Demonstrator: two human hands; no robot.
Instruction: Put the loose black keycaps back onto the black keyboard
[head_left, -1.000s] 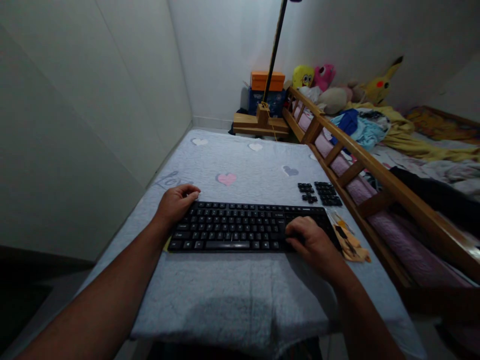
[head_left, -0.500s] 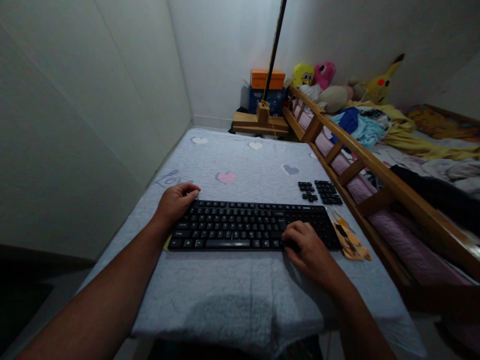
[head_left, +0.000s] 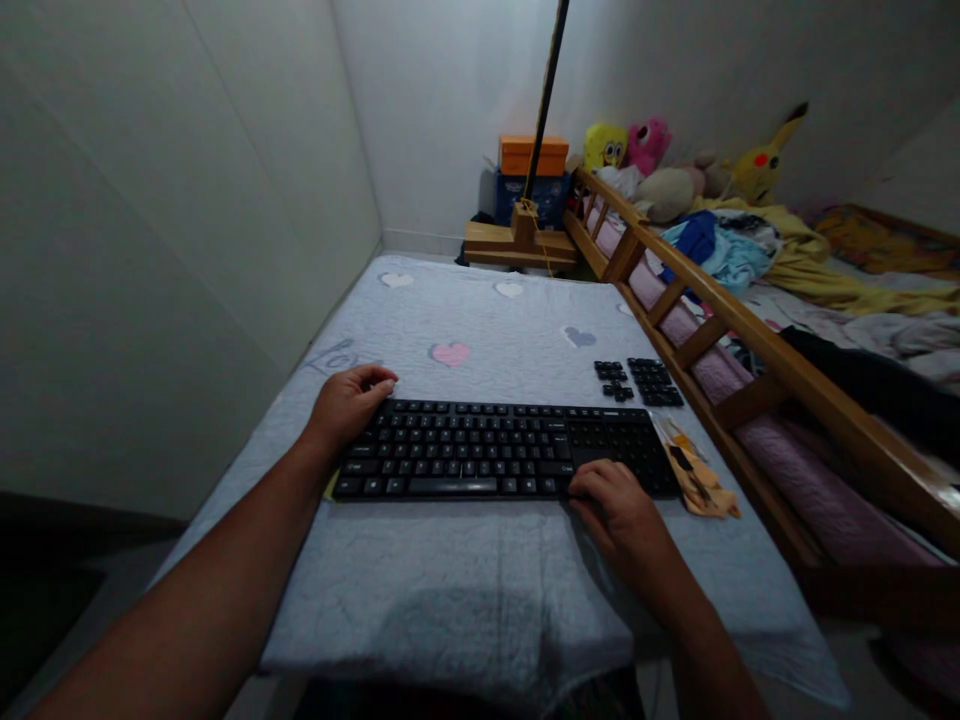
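Note:
A black keyboard (head_left: pixel 457 452) lies across the cloth-covered table in front of me. My left hand (head_left: pixel 349 400) is at its far left corner, fingers curled together against the edge. My right hand (head_left: pixel 611 500) is at the near edge, just right of the main key block, thumb and fingertips pinched together low over the board. Whatever lies between those fingertips is hidden. The area with the number keys and navigation keys looks dark and bare, without visible key tops. Loose black keycaps (head_left: pixel 654 383) lie in neat groups beyond the right end, with a smaller group (head_left: pixel 613 380) beside them.
An orange cloth-like item (head_left: pixel 709 490) with small dark tools on it lies right of the keyboard. A wooden bed rail (head_left: pixel 720 325) runs along the table's right side. A pale wall panel (head_left: pixel 187 250) stands at left. A wooden stand (head_left: pixel 517 240) with a pole is behind the table.
My right hand has shifted slightly down and right, uncovering a little more of the keys beside it. My left hand stays at the keyboard's corner. The view has shifted slightly.

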